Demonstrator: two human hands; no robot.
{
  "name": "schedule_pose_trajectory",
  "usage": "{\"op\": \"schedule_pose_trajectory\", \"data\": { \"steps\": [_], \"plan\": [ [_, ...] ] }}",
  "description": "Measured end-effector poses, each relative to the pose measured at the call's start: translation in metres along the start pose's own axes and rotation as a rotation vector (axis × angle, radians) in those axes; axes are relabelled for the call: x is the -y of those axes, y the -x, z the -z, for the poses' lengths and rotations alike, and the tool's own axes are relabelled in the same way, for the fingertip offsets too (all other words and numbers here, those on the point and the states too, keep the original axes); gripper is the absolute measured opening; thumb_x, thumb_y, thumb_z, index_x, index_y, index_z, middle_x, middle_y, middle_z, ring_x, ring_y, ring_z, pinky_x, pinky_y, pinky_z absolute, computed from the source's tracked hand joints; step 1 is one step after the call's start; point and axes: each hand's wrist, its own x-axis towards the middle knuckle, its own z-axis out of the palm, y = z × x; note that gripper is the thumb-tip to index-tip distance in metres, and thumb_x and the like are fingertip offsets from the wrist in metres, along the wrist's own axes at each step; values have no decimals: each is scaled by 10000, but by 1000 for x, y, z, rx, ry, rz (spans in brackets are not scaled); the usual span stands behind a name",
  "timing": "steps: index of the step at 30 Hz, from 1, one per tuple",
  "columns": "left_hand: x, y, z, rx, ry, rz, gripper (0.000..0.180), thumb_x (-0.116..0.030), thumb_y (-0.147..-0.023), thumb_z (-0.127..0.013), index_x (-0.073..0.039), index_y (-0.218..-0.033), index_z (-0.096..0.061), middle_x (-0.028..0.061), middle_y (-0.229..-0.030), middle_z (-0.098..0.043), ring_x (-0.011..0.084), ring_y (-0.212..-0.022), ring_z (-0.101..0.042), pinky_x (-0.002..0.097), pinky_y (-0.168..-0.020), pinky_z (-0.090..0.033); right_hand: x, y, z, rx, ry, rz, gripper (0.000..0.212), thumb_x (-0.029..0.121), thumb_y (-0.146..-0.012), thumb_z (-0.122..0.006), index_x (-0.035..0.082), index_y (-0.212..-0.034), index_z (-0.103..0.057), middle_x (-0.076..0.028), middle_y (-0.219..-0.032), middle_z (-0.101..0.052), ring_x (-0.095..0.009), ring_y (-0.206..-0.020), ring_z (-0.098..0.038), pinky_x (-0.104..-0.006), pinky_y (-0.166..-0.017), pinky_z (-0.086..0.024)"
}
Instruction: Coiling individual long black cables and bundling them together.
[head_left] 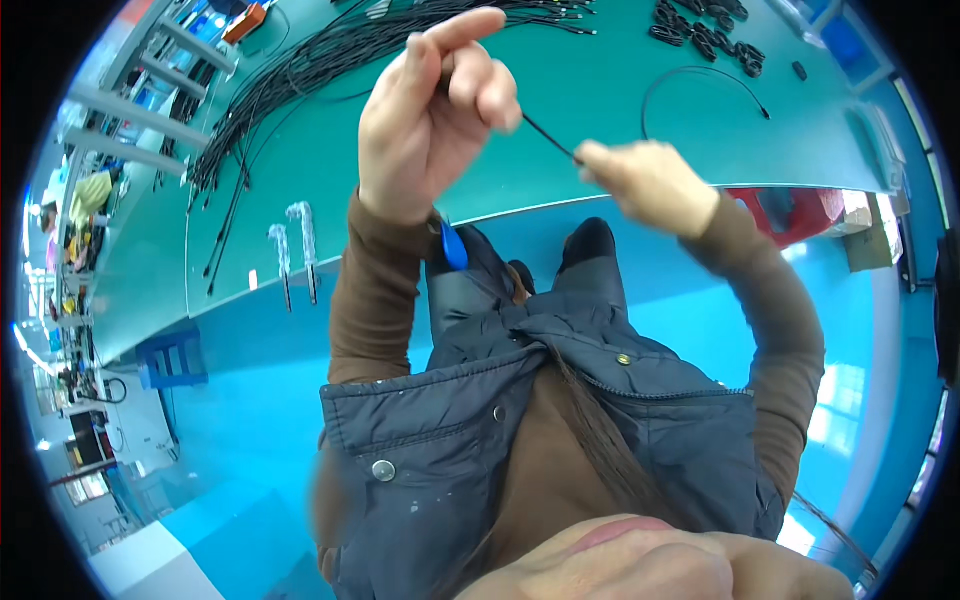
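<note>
A thin black cable (548, 136) runs taut between my two hands above the green table. My left hand (425, 125) is raised with its palm toward me; the curled fingers hold one part of the cable, while another finger sticks out. Lower and to the right, my right hand (652, 185) pinches the cable between thumb and fingers. From behind that hand, a loose stretch of black cable (690, 70) curves over the table and ends in a small plug (767, 114). At my left wrist hangs a blue tab or strap (453, 246).
A large bundle of black cables (300, 75) lies across the table's (540, 190) far left. Several coiled cables (705, 35) sit at the far right, near a small black piece (799, 71). Two plastic-wrapped rods (306, 250) stick out at the front edge. A red bin (775, 215) stands below right.
</note>
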Motion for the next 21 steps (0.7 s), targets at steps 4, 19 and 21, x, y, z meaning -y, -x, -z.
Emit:
{"op": "schedule_pose_trajectory", "data": {
  "steps": [4, 19, 21],
  "plan": [
    [18, 34, 21, -204, -465, 43, 413, -272, -1024, -402, 59, -1239, -524, 120, -938, -611, 251, -889, -625, 296, -787, -532, 26, 3, 42, 60, -153, 53, 63, 127, -858, -583, 88, -870, -536, -76, -644, -590, -246, -527, -585, -357, -473, -440],
    [13, 66, 5, -114, -97, 292, 452, -264, -1018, -406, 49, -1343, -434, 256, -1325, -499, 338, -1187, -548, 409, -960, -500, 28, -11, -43, -125, -818, -200, 87, 126, -911, -559, 68, -959, -602, -107, -707, -640, -265, -547, -580, -357, -518, -448],
    [4, 62, 10, -286, -173, 50, 428, -254, -1014, -426, 25, -1337, -456, 245, -1298, -527, 330, -1200, -538, 415, -980, -490, 38, 11, -45, 80, -697, -218, 92, 114, -901, -551, 64, -975, -576, -125, -709, -635, -305, -551, -601, -402, -519, -459]
  ]
}}
